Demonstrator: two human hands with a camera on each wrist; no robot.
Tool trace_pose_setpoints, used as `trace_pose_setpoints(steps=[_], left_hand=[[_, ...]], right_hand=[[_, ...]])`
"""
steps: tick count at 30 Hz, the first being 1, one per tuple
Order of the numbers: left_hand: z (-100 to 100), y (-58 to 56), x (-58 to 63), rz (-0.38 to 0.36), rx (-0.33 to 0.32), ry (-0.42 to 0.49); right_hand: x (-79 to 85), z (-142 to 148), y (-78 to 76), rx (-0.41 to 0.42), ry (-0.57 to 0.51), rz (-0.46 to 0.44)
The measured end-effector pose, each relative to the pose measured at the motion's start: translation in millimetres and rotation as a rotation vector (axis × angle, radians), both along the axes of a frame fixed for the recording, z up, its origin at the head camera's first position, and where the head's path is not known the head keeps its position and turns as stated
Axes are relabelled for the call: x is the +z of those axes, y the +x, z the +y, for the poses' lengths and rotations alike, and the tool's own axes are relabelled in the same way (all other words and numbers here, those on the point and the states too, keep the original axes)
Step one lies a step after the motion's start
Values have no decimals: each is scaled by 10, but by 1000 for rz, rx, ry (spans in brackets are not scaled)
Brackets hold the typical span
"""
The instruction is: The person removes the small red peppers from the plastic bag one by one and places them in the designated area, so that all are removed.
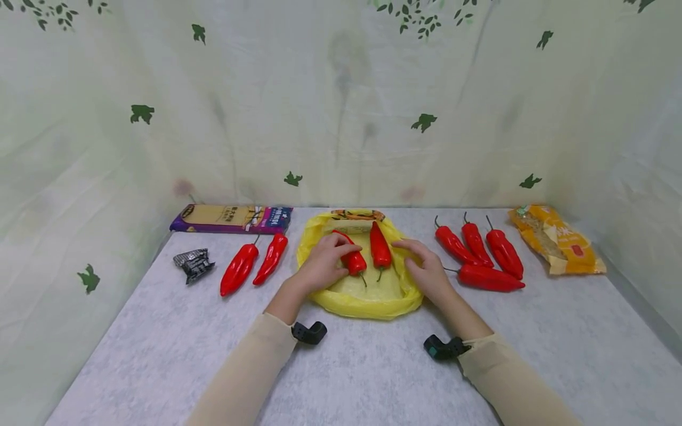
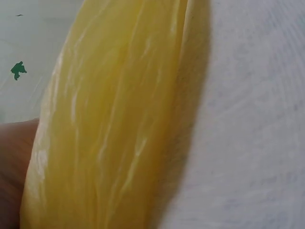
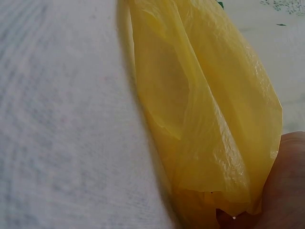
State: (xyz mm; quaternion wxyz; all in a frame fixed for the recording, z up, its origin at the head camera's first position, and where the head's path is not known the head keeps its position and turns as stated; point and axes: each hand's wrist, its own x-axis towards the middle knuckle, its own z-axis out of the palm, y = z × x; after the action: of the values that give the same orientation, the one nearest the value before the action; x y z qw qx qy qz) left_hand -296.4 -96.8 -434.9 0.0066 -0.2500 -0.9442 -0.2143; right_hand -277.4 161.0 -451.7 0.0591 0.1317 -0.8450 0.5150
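A yellow plastic bag (image 1: 367,307) lies on the table with its mouth spread wide and its rim rolled outward. Inside it are two red chili peppers. My left hand (image 1: 324,263) reaches over the bag's left side and holds one red pepper (image 1: 356,264) between thumb and fingers. The other red pepper (image 1: 380,245) lies just to its right, untouched. Over the right rim is my right hand (image 1: 428,272), fingers spread apart and holding nothing visible. Both wrist views are mostly filled by the bag's outer wall (image 2: 105,114), which hides the fingers.
Left of the bag lie two red peppers (image 1: 240,269), a crumpled black wrapper (image 1: 194,263) and a purple-and-tan packet (image 1: 229,219). On the right, several red peppers (image 1: 490,278) lie close together beside an orange packet (image 1: 559,239). A leaf-patterned curtain (image 1: 341,118) stands behind the table.
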Motion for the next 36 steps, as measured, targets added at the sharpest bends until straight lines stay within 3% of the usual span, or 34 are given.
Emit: trace_pose_setpoints(steps=[10,24,31,36], left_hand=[[37,20,-11,2,17,-29],[0,2,-32,59,7,10],[0,-8,-10,85,3,105],[-5,12,33,-55,46,281]], right_hand=[[-26,15,-10,-3,5,13],[-28,1,-12,4,-3,21],[-6,-2,-4,3,3,16],[-1,-1,-18,-8,13,-14]])
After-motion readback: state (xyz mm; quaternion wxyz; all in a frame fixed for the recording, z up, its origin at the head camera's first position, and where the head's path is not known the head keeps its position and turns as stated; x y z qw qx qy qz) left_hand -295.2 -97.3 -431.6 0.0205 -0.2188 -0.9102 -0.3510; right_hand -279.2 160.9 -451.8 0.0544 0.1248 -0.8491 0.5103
